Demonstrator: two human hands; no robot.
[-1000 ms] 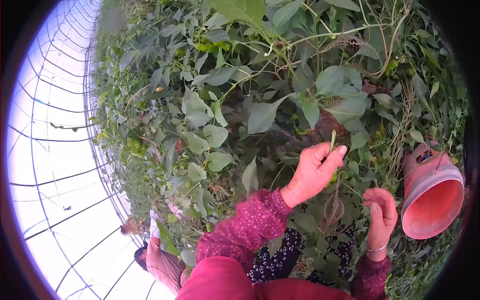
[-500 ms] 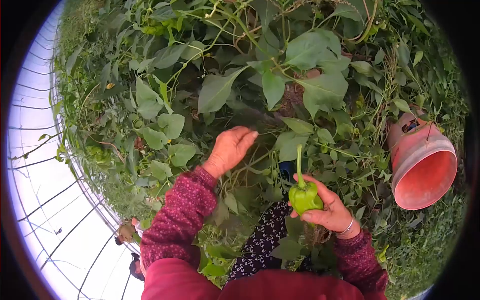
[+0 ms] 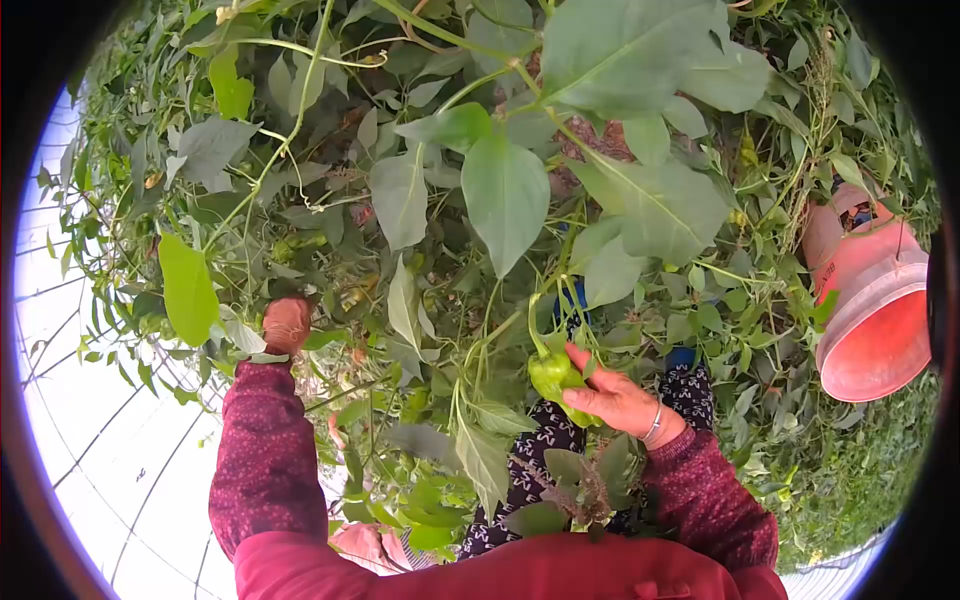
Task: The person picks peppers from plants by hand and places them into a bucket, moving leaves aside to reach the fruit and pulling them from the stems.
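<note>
Grasping a green pepper [image 3: 555, 378] with the partly curled right hand [image 3: 620, 403]

Wearing dark trousers [image 3: 546, 432] lettered in white capitals, E readable, near the pepper; keeping left hand [image 3: 287, 325] amid leaves [image 3: 189, 290], too hidden to tell whether clenched

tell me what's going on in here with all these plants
A person in maroon is among leafy plants, with a green bell pepper in the right-hand grip; whether its stem is attached to a plant is hard to tell. The left-hand grip is in among the plants, its fingers hidden. A pink bucket is at the right.
</note>
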